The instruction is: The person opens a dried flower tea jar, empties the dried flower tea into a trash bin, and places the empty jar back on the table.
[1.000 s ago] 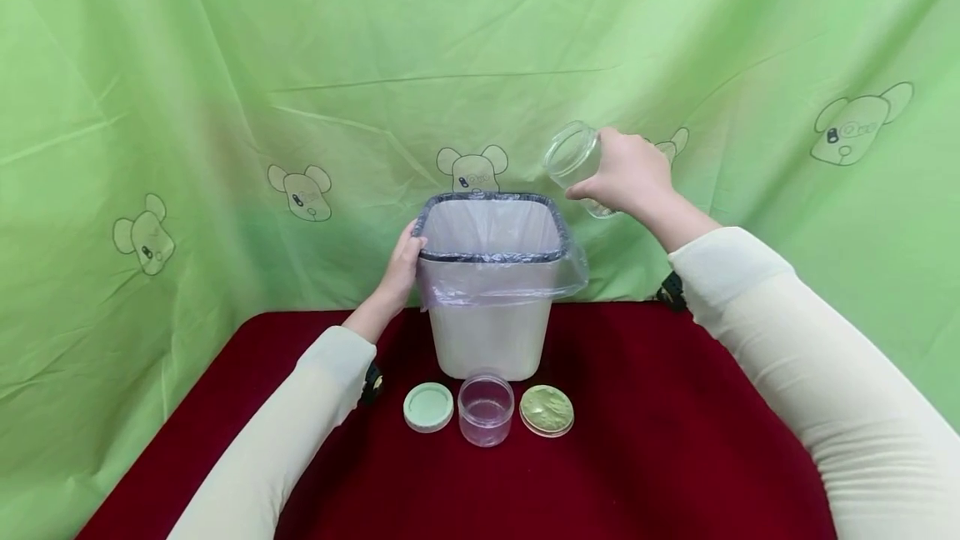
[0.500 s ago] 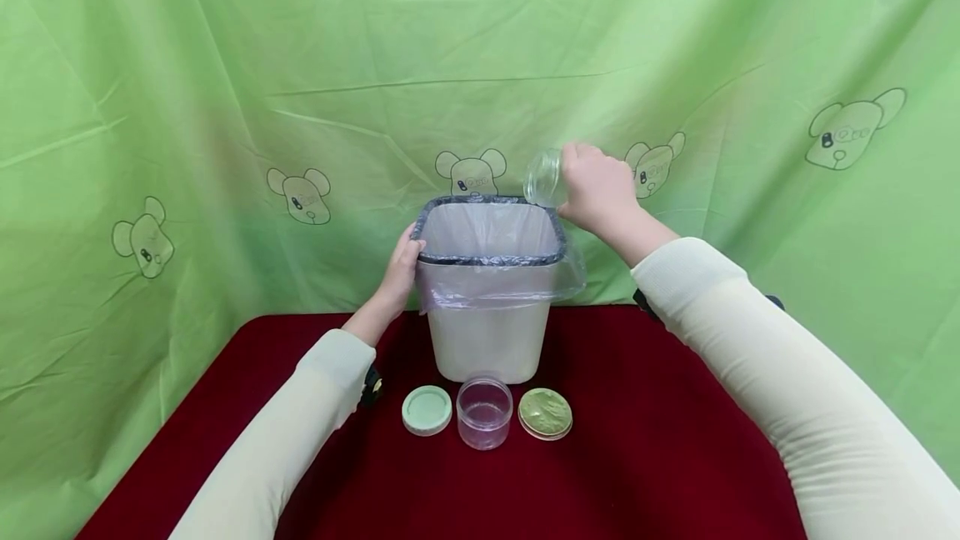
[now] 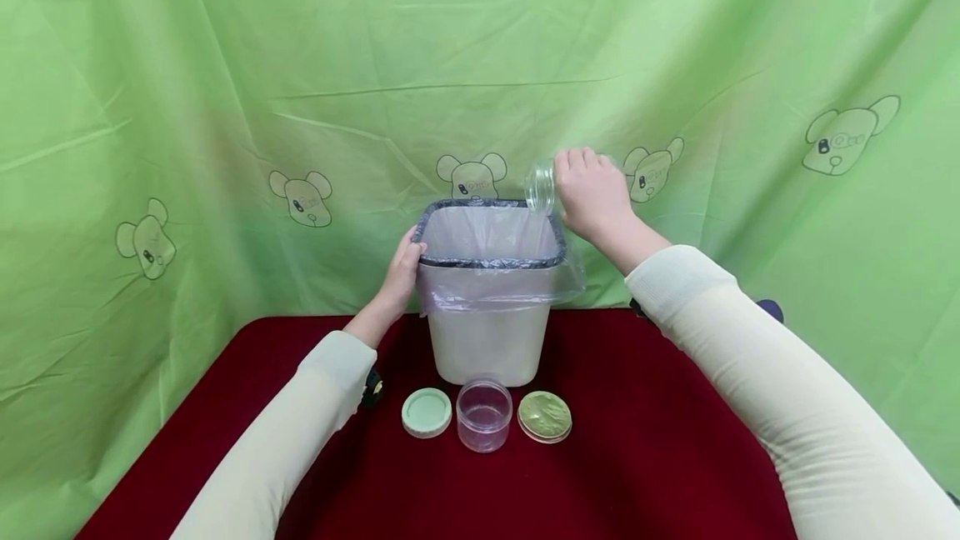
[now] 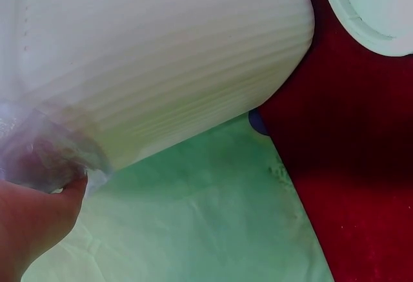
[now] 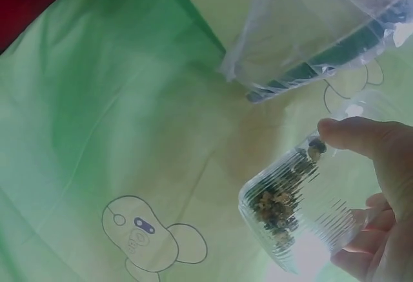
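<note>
A pale wastebasket (image 3: pixel 487 344) stands upright on the red cloth, lined with a translucent purple bag (image 3: pixel 487 294) folded over its dark rim. My left hand (image 3: pixel 400 273) grips its left side at the rim, thumb over the bag in the left wrist view. My right hand (image 3: pixel 596 194) holds a clear jar (image 3: pixel 540 187) on its side, mouth pointing left over the bin's right rear corner. In the right wrist view, dark brown and yellowish dried bits (image 5: pixel 277 211) lie inside the ribbed jar near its base. My palm covers part of the jar.
In front of the bin, a mint-green lid (image 3: pixel 427 413), a second clear jar (image 3: pixel 483 419) and a yellow-green lid (image 3: pixel 545 415) sit in a row on the red cloth (image 3: pixel 645 457). A green curtain (image 3: pixel 225 90) hangs close behind the bin.
My right hand has moved left and down with the jar, bringing its mouth to the bin's rim and tilting it onto its side. The left hand has stayed on the bin.
</note>
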{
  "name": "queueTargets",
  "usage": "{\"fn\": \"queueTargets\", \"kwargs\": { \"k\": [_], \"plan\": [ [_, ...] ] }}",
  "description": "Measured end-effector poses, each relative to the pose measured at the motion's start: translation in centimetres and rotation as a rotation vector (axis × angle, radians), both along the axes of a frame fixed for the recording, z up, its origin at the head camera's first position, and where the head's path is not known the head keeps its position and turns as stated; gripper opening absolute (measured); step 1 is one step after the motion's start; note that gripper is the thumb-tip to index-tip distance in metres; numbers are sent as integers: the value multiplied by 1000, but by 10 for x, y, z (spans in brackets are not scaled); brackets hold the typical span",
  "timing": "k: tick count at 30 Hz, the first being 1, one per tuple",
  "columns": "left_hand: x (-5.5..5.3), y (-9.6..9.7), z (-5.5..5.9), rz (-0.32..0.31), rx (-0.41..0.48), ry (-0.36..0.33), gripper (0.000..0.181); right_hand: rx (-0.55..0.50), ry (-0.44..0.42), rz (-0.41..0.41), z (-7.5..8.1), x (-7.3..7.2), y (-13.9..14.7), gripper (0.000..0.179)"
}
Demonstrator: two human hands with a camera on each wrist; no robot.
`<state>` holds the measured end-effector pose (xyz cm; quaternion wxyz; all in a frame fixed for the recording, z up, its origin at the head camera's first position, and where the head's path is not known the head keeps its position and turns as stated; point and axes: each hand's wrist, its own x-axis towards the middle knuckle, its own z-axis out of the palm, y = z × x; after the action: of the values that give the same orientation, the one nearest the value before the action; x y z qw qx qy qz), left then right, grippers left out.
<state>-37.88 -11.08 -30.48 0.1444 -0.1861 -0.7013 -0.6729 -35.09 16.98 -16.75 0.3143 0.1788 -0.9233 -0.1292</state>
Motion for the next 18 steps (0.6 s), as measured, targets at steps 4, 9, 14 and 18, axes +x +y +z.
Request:
{"fn": "queueTargets", "kwargs": {
  "k": [4, 9, 14, 18],
  "plan": [
    [0, 1, 0, 0, 2, -2, 67, 33, 46, 35, -5, -2, 0, 52],
    [0, -1, -1, -15, 5, -14, 65, 68, 141, 86, -12, -6, 1, 46],
    [-1, -2, -2, -32, 11, -23, 63, 105, 201, 118, -17, -9, 2, 47],
    [0, -1, -1, -14, 14, -12, 65, 117, 202, 123, -18, -10, 2, 46]
  ]
}}
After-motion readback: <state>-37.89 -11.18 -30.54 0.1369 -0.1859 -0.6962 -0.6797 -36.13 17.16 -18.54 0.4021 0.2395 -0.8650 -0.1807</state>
